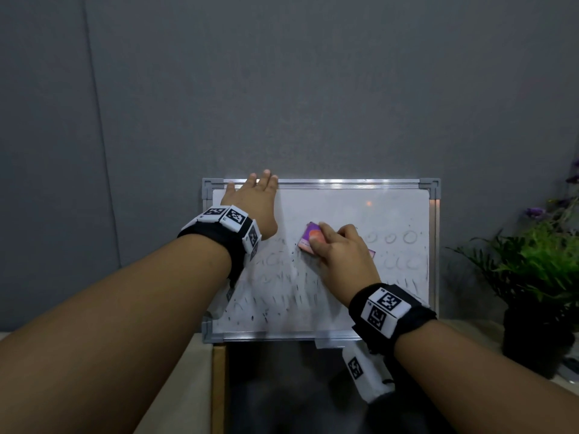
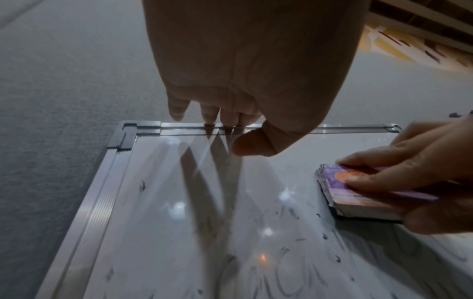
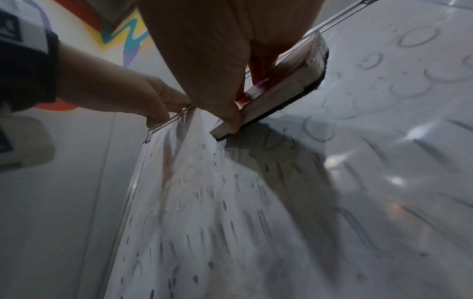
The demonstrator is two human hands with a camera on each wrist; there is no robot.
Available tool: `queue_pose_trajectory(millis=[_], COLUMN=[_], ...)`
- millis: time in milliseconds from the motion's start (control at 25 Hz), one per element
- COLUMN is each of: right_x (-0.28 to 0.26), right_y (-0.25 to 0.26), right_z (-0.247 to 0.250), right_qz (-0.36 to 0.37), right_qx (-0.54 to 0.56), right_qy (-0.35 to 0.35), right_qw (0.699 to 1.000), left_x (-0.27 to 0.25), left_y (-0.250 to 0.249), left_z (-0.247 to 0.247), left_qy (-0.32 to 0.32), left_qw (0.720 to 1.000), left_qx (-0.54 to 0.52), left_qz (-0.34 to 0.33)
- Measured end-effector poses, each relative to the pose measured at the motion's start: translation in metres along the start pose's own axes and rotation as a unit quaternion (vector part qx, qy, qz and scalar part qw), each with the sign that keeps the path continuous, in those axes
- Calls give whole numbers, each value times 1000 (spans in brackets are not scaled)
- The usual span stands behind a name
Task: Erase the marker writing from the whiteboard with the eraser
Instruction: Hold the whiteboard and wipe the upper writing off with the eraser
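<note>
A white whiteboard (image 1: pixel 344 208) with a silver frame leans upright against the grey wall. Faint marker circles (image 1: pixel 391 238) and short dark strokes (image 1: pixel 282 299) cover its middle and lower parts. My left hand (image 1: pixel 260 184) holds the top edge near the left corner, with fingers over the frame (image 2: pixel 179 129) and the thumb on the front. My right hand (image 1: pixel 335 245) grips a purple and orange eraser (image 1: pixel 308 238) and presses it flat on the board's centre. The eraser (image 2: pixel 340 182) shows its dark felt (image 3: pixel 320 81) against the surface.
A green plant with purple flowers (image 1: pixel 539 264) in a dark pot (image 1: pixel 532 339) stands right of the board. The board rests on a light wooden table (image 1: pixel 194 386). A grey wall (image 1: pixel 282 89) is behind everything.
</note>
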State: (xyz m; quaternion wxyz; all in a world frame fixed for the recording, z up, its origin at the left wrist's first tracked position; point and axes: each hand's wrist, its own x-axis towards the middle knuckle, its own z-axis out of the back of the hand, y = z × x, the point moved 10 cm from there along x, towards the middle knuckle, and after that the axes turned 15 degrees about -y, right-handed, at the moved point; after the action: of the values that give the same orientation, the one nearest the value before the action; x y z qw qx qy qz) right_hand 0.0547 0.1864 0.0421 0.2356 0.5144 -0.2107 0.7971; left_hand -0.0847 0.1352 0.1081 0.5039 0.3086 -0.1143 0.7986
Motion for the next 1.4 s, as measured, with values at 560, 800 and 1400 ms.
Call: queue_pose_trajectory(millis=[560,800,1400], right_x=[-7,-8,-6], right_y=[1,-24,-26], right_z=[1,11,14], right_qz=[16,-33,-50], right_qx=[2,-14,-3], right_qy=[32,12,28], right_qw=[999,999,998], left_x=[0,0,1], left_y=[0,1,2], left_z=[1,1,1], left_qy=[2,4,1], left_qw=[1000,1000,1000], left_qx=[-2,0,-3], left_qz=[2,3,4])
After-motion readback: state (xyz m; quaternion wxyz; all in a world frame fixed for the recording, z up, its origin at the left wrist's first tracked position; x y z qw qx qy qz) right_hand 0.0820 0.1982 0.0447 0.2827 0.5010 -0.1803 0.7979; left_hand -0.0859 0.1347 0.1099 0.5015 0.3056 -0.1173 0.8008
